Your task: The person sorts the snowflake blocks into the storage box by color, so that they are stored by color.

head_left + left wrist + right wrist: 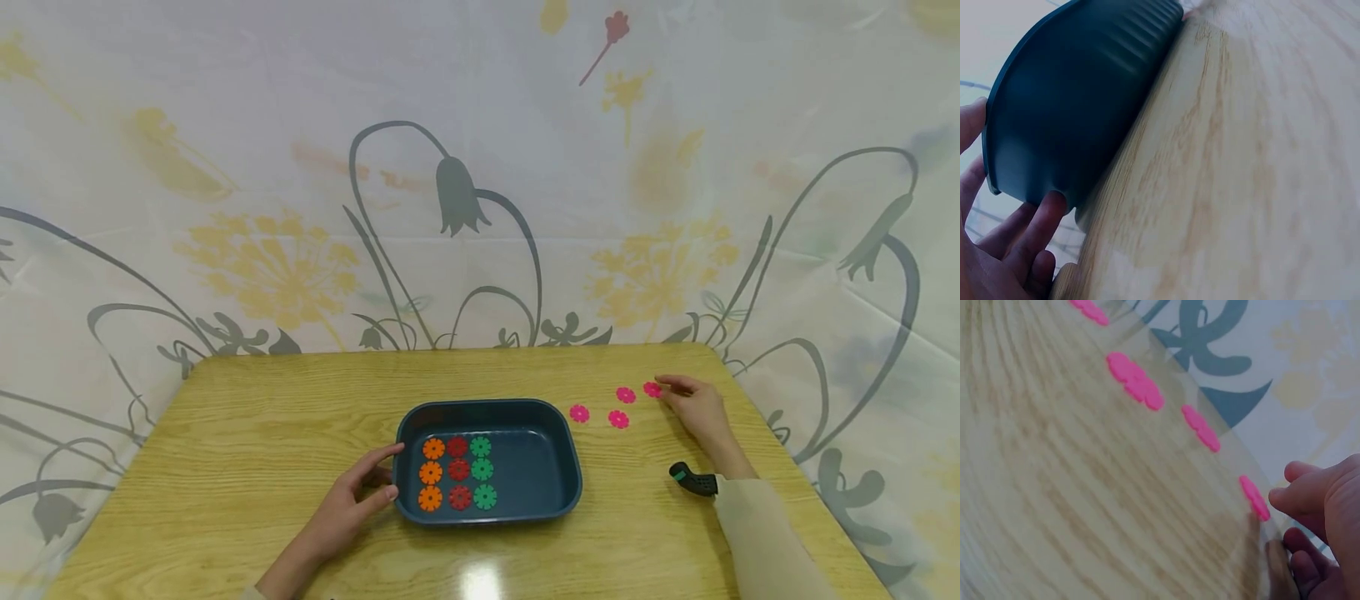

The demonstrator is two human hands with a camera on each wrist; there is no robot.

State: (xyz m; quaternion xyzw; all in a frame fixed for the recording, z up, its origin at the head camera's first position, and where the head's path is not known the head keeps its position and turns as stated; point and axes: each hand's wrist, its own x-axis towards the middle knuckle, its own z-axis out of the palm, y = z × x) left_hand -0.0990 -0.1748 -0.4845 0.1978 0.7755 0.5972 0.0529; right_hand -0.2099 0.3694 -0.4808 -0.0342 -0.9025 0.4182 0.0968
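Observation:
My left hand (341, 508) rests at the left side of a dark blue tray (525, 520), its fingertips touching the rim and outer wall. In the left wrist view, fingers (1044, 225) lie against the tray's outside (1072, 94). At the far right of the table, my right hand (697, 410) is by a pink flower-shaped disc (652, 389). In the right wrist view, the fingertips are right beside this disc (1254, 498); whether they touch it I cannot tell. More pink discs lie to its left, including one (626, 395) close by.
Inside the tray's left half stand three columns of notched discs: orange (431, 472), dark red (459, 469) and green (482, 469). A black curved device (693, 480) sits at the right sleeve. Behind the wooden table (285, 417) hangs a flower-patterned cloth (465, 275).

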